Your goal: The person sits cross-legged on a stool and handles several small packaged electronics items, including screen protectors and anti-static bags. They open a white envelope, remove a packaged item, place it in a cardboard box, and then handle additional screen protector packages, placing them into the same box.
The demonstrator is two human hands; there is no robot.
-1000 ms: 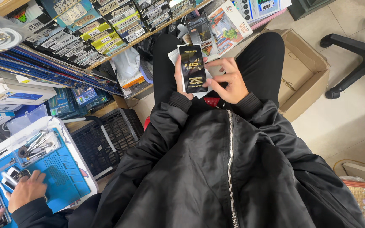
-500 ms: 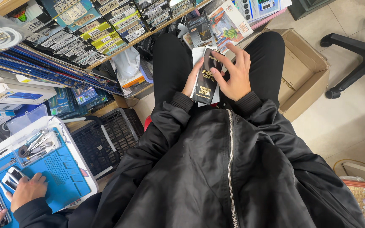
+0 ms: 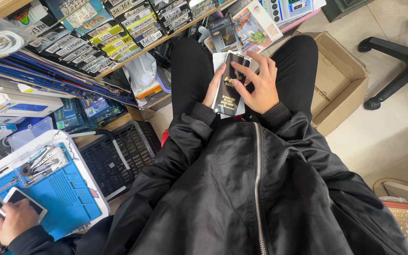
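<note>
Holding flat black pack (image 3: 230,85) with both hands: left hand (image 3: 212,89) curled round edge, right hand (image 3: 259,85) fingers spread on front. Looks light, thin, slippery; best held by edges.

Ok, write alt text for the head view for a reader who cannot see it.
Seen from above, a seated person in a black jacket holds a slim black packet over the lap, left hand under it, right hand on its front. At lower left, another person's hand holds a phone on a blue work mat.
</note>
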